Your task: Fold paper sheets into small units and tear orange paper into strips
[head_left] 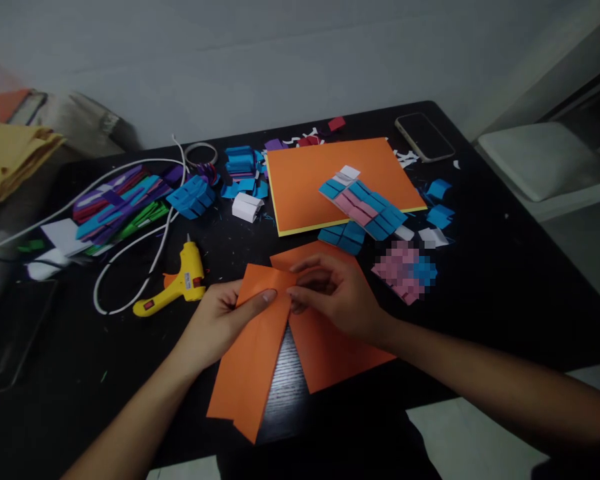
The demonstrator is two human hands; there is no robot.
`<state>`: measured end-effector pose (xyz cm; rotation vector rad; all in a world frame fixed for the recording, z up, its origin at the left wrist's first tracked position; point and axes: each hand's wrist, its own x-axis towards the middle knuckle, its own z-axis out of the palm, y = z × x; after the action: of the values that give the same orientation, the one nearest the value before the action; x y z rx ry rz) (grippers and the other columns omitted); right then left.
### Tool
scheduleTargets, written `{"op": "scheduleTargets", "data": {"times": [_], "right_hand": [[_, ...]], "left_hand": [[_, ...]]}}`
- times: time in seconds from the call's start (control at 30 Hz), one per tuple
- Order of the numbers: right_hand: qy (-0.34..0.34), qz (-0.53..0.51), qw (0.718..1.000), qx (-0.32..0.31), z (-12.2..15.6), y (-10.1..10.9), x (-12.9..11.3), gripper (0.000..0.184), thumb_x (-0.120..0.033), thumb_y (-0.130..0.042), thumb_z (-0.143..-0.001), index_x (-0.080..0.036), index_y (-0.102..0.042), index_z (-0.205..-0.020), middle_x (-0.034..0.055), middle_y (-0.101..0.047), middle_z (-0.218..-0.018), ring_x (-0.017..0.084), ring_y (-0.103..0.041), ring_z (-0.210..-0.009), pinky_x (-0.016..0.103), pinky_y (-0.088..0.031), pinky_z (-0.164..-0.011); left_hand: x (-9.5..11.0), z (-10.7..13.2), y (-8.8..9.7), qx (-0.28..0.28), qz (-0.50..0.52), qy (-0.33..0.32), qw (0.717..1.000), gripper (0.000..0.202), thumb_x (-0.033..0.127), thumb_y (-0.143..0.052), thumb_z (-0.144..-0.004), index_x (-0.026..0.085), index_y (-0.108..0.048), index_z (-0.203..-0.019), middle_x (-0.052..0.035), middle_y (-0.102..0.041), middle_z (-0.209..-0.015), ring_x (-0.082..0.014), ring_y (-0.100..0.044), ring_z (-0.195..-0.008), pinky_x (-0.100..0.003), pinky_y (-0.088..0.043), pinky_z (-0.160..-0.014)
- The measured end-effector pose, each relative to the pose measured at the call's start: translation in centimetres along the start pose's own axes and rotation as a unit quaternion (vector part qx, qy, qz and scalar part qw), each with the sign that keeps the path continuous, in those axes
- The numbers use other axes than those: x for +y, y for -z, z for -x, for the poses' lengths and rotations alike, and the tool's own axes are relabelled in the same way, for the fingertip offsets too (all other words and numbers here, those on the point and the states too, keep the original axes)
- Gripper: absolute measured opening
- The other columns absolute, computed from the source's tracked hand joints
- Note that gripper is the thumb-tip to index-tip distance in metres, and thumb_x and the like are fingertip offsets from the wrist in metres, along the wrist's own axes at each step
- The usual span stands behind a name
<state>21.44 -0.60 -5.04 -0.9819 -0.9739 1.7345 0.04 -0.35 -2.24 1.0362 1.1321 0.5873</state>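
A folded orange sheet of paper [253, 347] hangs slanted over the table's front part, its lower end split into two offset layers. My left hand [215, 327] grips it from the left, thumb flat on its upper face and fingers behind. At its upper right edge my right hand [337, 293] is closed in a pinch, thumb and fingertips on the paper. Beneath the right hand lies another orange sheet [325, 353] on the table. Close by on the right is a blurred pink and blue paper piece [405, 270].
Left of my hands lies a yellow glue gun [180, 283], beside a looped white cable [97, 287]. Behind are stacked orange sheets [300, 187] with a blue and pink folded strip [363, 203] across them. A phone [424, 137] rests at the back right; colored paper bundles [125, 200] lie left.
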Motion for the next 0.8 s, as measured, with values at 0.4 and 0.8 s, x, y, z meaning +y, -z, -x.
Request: {"op": "scheduleTargets", "data": {"times": [0.4, 0.8], "right_hand": [[-0.002, -0.017, 1.0, -0.002, 0.58, -0.1, 0.22, 0.033, -0.031, -0.093, -0.076, -0.017, -0.074, -0.1, -0.0009, -0.076, -0.07, 0.015, -0.076, -0.064, 0.026, -0.065, -0.064], [-0.013, -0.002, 1.0, 0.0, 0.97, -0.35, 0.01, 0.031, -0.03, -0.092, -0.078, -0.016, -0.073, -0.098, -0.0004, -0.077, -0.073, 0.014, -0.076, -0.065, 0.025, -0.065, -0.064]], "left_hand": [[0.15, 0.07, 0.18, 0.013, -0.039, -0.035, 0.999, 0.016, 0.037, -0.084, -0.086, 0.023, -0.084, -0.094, -0.0023, -0.081, -0.085, -0.0151, -0.073, -0.07, -0.02, -0.053, -0.059], [-0.05, -0.09, -0.24, 0.078, -0.076, -0.053, 0.993, 0.016, 0.033, -0.088, -0.079, 0.019, -0.082, -0.08, -0.0026, -0.077, -0.076, -0.0134, -0.066, -0.063, -0.02, -0.05, -0.053]]}}
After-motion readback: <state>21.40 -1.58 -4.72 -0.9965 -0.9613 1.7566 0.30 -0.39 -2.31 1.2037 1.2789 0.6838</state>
